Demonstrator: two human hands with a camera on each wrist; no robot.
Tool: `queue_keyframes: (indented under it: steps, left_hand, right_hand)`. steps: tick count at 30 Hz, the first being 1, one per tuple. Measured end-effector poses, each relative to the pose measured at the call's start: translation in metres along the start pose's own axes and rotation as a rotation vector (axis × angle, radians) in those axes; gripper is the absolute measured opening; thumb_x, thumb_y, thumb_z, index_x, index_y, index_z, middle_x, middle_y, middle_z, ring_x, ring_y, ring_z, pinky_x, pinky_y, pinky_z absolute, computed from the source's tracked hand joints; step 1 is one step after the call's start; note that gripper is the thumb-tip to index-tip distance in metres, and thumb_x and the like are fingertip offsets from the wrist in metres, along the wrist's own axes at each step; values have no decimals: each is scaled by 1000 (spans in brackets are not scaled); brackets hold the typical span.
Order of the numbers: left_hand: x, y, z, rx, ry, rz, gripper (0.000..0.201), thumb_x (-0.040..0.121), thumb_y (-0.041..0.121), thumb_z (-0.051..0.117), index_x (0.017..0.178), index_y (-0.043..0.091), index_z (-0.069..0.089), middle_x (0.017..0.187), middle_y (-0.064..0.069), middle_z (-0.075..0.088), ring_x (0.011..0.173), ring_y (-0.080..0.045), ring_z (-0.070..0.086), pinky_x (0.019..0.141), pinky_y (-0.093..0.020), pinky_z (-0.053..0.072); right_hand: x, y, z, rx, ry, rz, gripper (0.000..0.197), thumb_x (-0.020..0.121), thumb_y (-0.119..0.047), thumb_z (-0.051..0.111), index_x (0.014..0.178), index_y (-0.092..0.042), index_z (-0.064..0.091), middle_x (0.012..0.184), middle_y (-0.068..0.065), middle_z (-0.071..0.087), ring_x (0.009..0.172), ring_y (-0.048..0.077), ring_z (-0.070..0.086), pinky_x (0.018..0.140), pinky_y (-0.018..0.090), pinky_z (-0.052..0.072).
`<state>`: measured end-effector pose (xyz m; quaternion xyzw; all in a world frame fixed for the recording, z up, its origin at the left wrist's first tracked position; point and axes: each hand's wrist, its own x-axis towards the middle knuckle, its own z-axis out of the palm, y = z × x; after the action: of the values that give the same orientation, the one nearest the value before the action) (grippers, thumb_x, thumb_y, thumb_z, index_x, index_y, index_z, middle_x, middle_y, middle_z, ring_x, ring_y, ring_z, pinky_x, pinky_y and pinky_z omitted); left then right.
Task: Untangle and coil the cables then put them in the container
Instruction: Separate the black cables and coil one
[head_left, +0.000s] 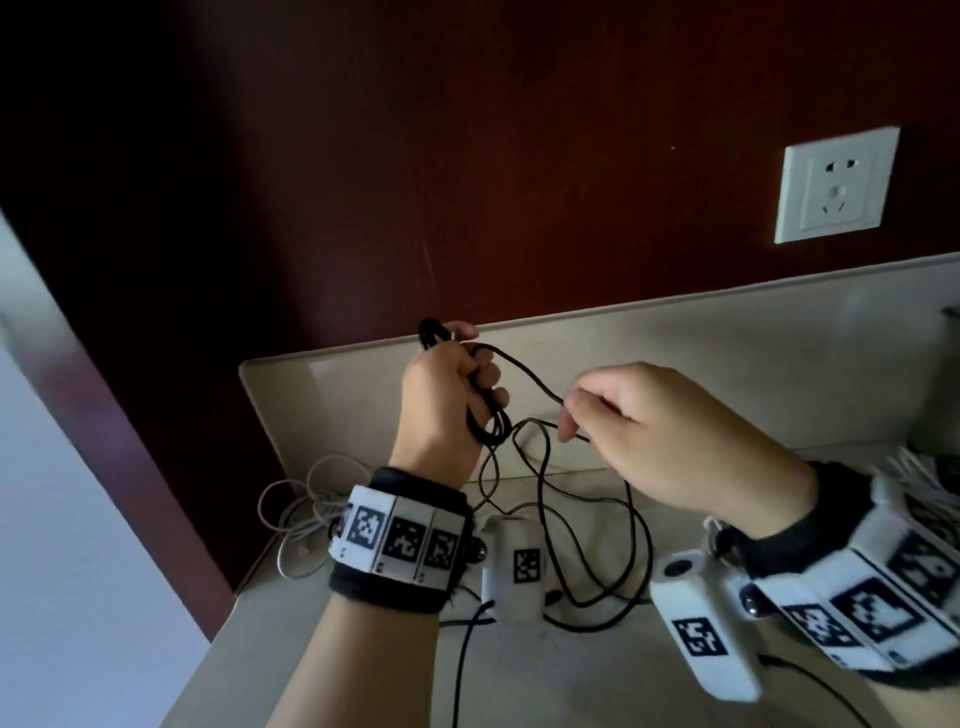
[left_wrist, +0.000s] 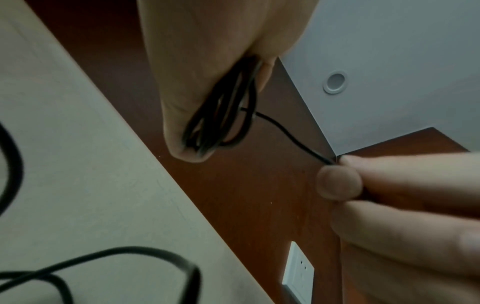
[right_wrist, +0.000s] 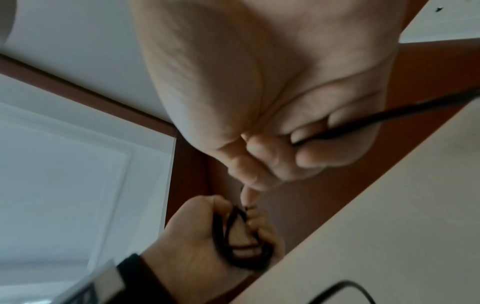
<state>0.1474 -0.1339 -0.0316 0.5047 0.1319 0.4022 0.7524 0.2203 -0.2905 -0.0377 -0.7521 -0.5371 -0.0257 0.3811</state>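
a person stands at a pale countertop (head_left: 727, 338) against a dark red-brown wall. their left hand (head_left: 447, 400) is raised above the counter with its fingers curled tight around a small bundle of black cable (head_left: 488, 415), several loops gathered in the fist; the left wrist view shows these loops pressed between thumb and fingers. one strand runs from the bundle across to the right hand (head_left: 670, 436), which pinches it between thumb and fingertips just beside the left hand. the right wrist view shows the same cable passing on through the right hand's curled lower fingers.

below both hands, the loose remainder of the black cable hangs down and sprawls in wide open curves on the counter. a tangle of thin white cable (head_left: 306, 504) lies on the counter near its left corner, partly behind the left wrist. both wrists wear black bands carrying white blocks printed with black square markers. a white wall socket (head_left: 836, 187) sits on the wall, up and to the right. i cannot make out a container in any view.
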Motion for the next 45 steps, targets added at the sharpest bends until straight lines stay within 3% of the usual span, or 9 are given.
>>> queue_keyframes:
  steps: [5, 11, 17, 21, 29, 34, 38, 41, 45]
  left_hand:
    - [-18, -9, 15, 39, -148, -41, 33, 89, -1, 29, 101, 6, 59, 69, -3, 45, 51, -13, 37, 48, -27, 31]
    - [-23, -15, 21, -4, -308, -174, 43, 105, 37, 32, 115, 8, 62, 77, -11, 55, 74, -23, 58, 69, -34, 49]
    - [-21, -24, 24, 46, -363, -210, 57, 80, 72, 50, 94, 19, 64, 69, -1, 56, 70, -18, 58, 72, -36, 45]
    - [-21, -22, 26, 11, -334, -233, 19, 81, 40, 57, 81, 21, 54, 66, 0, 37, 57, -16, 42, 56, -32, 32]
    - [-5, 4, 7, -374, -5, -61, 10, 89, 19, 35, 83, 17, 43, 68, 2, 33, 56, -14, 33, 52, -28, 31]
    - [-1, 12, -2, -470, -98, -73, 7, 75, 18, 38, 80, 18, 43, 71, 1, 34, 57, -14, 34, 56, -28, 30]
    - [-7, 11, 2, -417, -197, -76, 13, 70, 12, 35, 82, 16, 42, 72, 0, 35, 59, -14, 34, 58, -28, 31]
    - [-10, 8, 9, -301, -212, -19, 11, 77, 9, 34, 82, 16, 40, 72, -2, 37, 59, -15, 36, 57, -28, 33]
    - [-23, 0, 23, -110, -271, 122, 14, 92, 8, 34, 85, 14, 44, 73, -6, 48, 68, -20, 49, 68, -35, 41]
  right_hand:
    - [2, -8, 23, 17, 216, -136, 32, 100, -24, 46, 74, -15, 61, 43, -7, 36, 41, 12, 39, 41, 21, 25]
    - [6, -5, 25, -33, 304, -132, 30, 101, -27, 42, 75, -17, 55, 49, -8, 41, 46, 12, 44, 44, 21, 27]
    - [5, -13, 20, -101, 268, -168, 22, 103, -27, 38, 85, -29, 51, 55, -12, 48, 49, 8, 50, 45, 22, 35]
    - [1, -16, 16, -171, 201, -145, 25, 101, -27, 39, 81, -20, 52, 55, -8, 46, 46, 11, 46, 46, 36, 39]
    - [-5, -19, 5, 69, -86, -75, 32, 103, -30, 42, 82, -28, 66, 43, -8, 39, 38, 9, 32, 41, 22, 26]
    - [-5, -21, -11, 196, -311, 50, 36, 102, -31, 44, 84, -24, 75, 46, -5, 26, 40, 9, 22, 44, 22, 24]
    - [-4, -18, -17, 123, -298, 102, 33, 101, -29, 49, 87, -17, 77, 39, -10, 27, 36, 7, 22, 39, 15, 22]
    - [-5, -16, -19, 37, -267, 93, 28, 95, -46, 50, 107, -29, 68, 50, -8, 51, 44, 7, 44, 47, 17, 34]
    - [-4, -19, -9, -27, -170, 80, 85, 64, -88, 37, 130, -36, 40, 77, -19, 61, 69, -9, 58, 59, 16, 42]
